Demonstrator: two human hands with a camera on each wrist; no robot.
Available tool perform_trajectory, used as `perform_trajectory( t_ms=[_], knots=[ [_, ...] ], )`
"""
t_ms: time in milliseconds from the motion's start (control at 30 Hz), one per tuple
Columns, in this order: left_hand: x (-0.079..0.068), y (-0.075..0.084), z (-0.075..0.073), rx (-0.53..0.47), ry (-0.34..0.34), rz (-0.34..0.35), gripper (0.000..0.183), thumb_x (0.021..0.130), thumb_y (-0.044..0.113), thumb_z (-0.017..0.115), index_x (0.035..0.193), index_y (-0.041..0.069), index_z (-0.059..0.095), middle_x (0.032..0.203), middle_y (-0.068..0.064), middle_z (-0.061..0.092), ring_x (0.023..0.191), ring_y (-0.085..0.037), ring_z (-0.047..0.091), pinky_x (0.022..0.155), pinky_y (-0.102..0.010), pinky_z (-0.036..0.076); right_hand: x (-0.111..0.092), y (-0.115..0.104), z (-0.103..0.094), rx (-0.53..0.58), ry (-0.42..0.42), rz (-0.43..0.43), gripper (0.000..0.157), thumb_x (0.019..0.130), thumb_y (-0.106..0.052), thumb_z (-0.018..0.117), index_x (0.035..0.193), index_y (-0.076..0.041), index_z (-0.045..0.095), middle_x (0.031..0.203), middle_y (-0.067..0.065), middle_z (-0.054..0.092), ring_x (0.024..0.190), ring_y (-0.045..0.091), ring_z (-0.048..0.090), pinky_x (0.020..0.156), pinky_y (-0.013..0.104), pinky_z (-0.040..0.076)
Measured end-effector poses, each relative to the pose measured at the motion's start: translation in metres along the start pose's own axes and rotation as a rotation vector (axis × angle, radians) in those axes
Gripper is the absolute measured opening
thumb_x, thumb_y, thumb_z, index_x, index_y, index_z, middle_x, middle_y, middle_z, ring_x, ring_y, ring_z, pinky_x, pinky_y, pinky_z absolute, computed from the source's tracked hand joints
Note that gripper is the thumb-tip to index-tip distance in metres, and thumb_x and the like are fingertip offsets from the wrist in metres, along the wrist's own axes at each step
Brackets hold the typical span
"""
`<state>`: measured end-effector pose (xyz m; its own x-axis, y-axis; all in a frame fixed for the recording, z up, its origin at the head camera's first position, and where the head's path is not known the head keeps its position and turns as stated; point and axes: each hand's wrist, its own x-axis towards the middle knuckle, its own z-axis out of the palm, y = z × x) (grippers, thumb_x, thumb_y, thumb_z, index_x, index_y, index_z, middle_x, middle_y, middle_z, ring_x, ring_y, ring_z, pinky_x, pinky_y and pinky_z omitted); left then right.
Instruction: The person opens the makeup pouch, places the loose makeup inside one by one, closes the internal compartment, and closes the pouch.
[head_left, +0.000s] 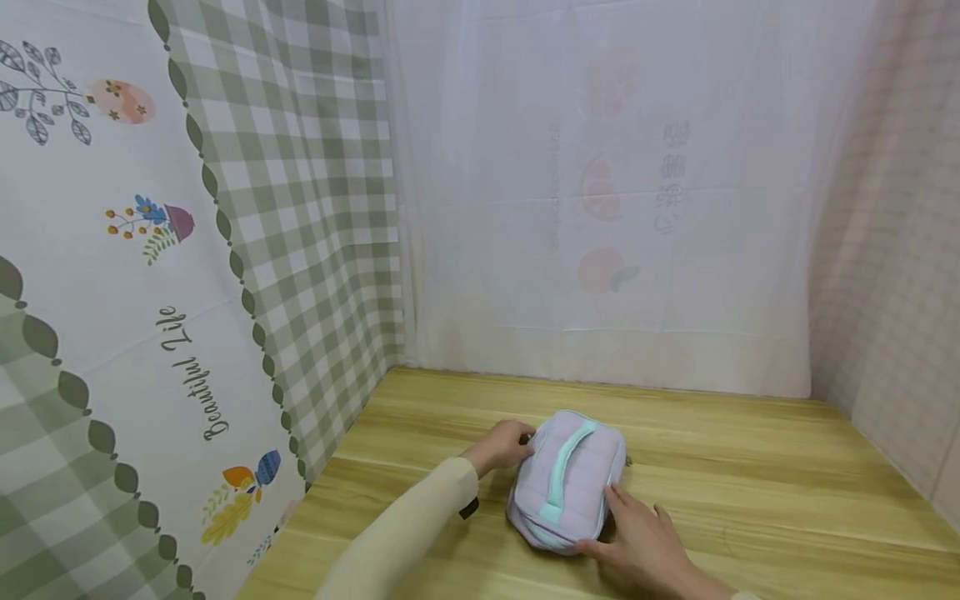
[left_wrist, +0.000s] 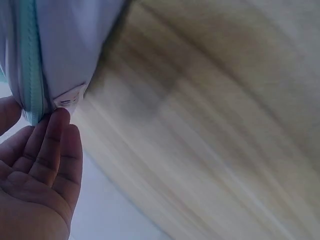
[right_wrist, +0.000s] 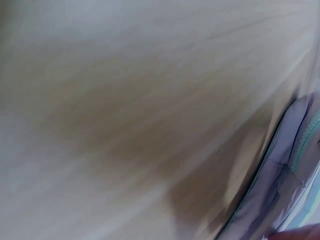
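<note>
A lilac quilted zip pouch [head_left: 592, 479] with a mint-green carry strap [head_left: 566, 471] and mint zipper trim lies at a slant on the wooden table. At its far left corner my left hand [head_left: 504, 446] pinches the edge; the left wrist view shows the thumb and fingers [left_wrist: 52, 145] at the end of the mint zipper, beside a small pale tag [left_wrist: 70, 97]. My right hand [head_left: 647, 537] touches the near right side, its thumb at the near corner and its fingers extended along the edge. Only a fingertip [right_wrist: 300, 233] shows in the right wrist view, against the pouch.
The wood-grain table [head_left: 720, 454] extends around the pouch. A green-checked printed cloth [head_left: 315, 167] hangs along the left, a white cloth [head_left: 487, 208] at the back, and a pale gridded cloth [head_left: 900, 292] on the right.
</note>
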<state>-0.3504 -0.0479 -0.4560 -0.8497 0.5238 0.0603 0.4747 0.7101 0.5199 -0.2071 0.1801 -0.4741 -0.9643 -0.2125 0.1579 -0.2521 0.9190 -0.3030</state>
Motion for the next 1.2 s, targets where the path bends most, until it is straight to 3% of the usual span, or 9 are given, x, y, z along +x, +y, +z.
perform_trajectory(
  t_ms=[167, 367, 567, 733, 833, 933, 1033, 1100, 1200],
  knots=[
    [-0.009, 0.001, 0.004, 0.027, 0.026, 0.022, 0.014, 0.096, 0.009, 0.065, 0.084, 0.008, 0.058, 0.068, 0.004, 0.049, 0.061, -0.008, 0.044, 0.055, -0.021, 0.038, -0.004, 0.017, -0.006, -0.019, 0.008, -0.078, 0.089, 0.077, -0.060, 0.075, 0.133, 0.006, 0.058, 0.134, 0.021, 0.058, 0.122, 0.038, 0.056, 0.098, 0.074, 0.030],
    [-0.017, 0.004, 0.008, 0.292, 0.019, 0.108, 0.016, 0.099, 0.018, 0.062, 0.092, 0.007, 0.070, 0.077, -0.001, 0.064, 0.069, -0.009, 0.055, 0.064, -0.022, 0.046, -0.006, 0.037, -0.016, -0.026, 0.013, -0.127, 0.070, 0.081, -0.046, 0.077, 0.129, 0.002, 0.063, 0.130, 0.018, 0.062, 0.121, 0.037, 0.057, 0.096, 0.075, 0.032],
    [-0.027, 0.004, 0.012, 0.445, 0.027, 0.194, 0.024, 0.098, 0.018, 0.059, 0.074, 0.016, 0.057, 0.062, 0.006, 0.048, 0.060, -0.008, 0.045, 0.053, -0.022, 0.038, 0.003, 0.056, -0.027, -0.028, 0.007, -0.080, 0.051, 0.084, -0.030, 0.078, 0.127, -0.005, 0.066, 0.127, 0.021, 0.062, 0.116, 0.041, 0.059, 0.092, 0.078, 0.032],
    [-0.039, 0.010, 0.013, 0.426, 0.015, 0.221, 0.034, 0.098, 0.022, 0.061, 0.067, 0.018, 0.047, 0.058, 0.009, 0.042, 0.053, -0.005, 0.040, 0.048, -0.020, 0.033, 0.021, 0.074, -0.032, -0.053, 0.054, -0.074, 0.038, 0.088, -0.019, 0.073, 0.123, -0.007, 0.069, 0.122, 0.025, 0.064, 0.108, 0.046, 0.062, 0.087, 0.079, 0.034],
    [-0.042, 0.015, 0.013, 0.389, 0.000, 0.216, 0.035, 0.099, 0.025, 0.061, 0.067, 0.014, 0.054, 0.058, 0.010, 0.045, 0.051, -0.002, 0.037, 0.046, -0.017, 0.030, 0.031, 0.084, -0.033, -0.061, 0.087, -0.064, 0.034, 0.091, -0.017, 0.068, 0.122, -0.004, 0.069, 0.121, 0.027, 0.064, 0.107, 0.048, 0.062, 0.084, 0.074, 0.040],
    [-0.038, 0.015, 0.009, 0.348, 0.028, 0.186, 0.026, 0.099, 0.028, 0.062, 0.079, 0.015, 0.073, 0.066, 0.014, 0.058, 0.056, 0.002, 0.043, 0.049, -0.015, 0.035, 0.035, 0.088, -0.034, -0.007, 0.093, -0.022, 0.037, 0.093, -0.016, 0.064, 0.125, 0.002, 0.065, 0.123, 0.030, 0.061, 0.109, 0.051, 0.059, 0.083, 0.069, 0.045],
    [-0.027, 0.009, 0.001, 0.292, 0.105, 0.111, 0.021, 0.099, 0.031, 0.062, 0.096, 0.018, 0.079, 0.081, 0.013, 0.068, 0.067, 0.002, 0.053, 0.058, -0.017, 0.044, 0.031, 0.084, -0.033, 0.089, 0.071, 0.032, 0.047, 0.099, -0.025, 0.059, 0.131, 0.009, 0.056, 0.127, 0.035, 0.056, 0.114, 0.054, 0.054, 0.085, 0.066, 0.046],
    [-0.019, 0.003, -0.005, 0.250, 0.151, 0.052, 0.022, 0.099, 0.030, 0.062, 0.101, 0.014, 0.077, 0.090, 0.007, 0.070, 0.076, -0.003, 0.060, 0.065, -0.021, 0.049, 0.027, 0.076, -0.032, 0.141, 0.055, 0.070, 0.065, 0.100, -0.039, 0.057, 0.136, 0.015, 0.047, 0.131, 0.038, 0.051, 0.118, 0.056, 0.050, 0.088, 0.067, 0.045],
    [-0.009, -0.004, -0.013, 0.187, 0.191, -0.028, 0.029, 0.100, 0.029, 0.061, 0.116, 0.007, 0.072, 0.110, -0.004, 0.070, 0.097, -0.016, 0.065, 0.081, -0.031, 0.054, 0.021, 0.060, -0.027, 0.166, 0.029, 0.118, 0.096, 0.093, -0.060, 0.058, 0.140, 0.020, 0.034, 0.134, 0.045, 0.042, 0.120, 0.057, 0.048, 0.088, 0.065, 0.046]
  ],
)
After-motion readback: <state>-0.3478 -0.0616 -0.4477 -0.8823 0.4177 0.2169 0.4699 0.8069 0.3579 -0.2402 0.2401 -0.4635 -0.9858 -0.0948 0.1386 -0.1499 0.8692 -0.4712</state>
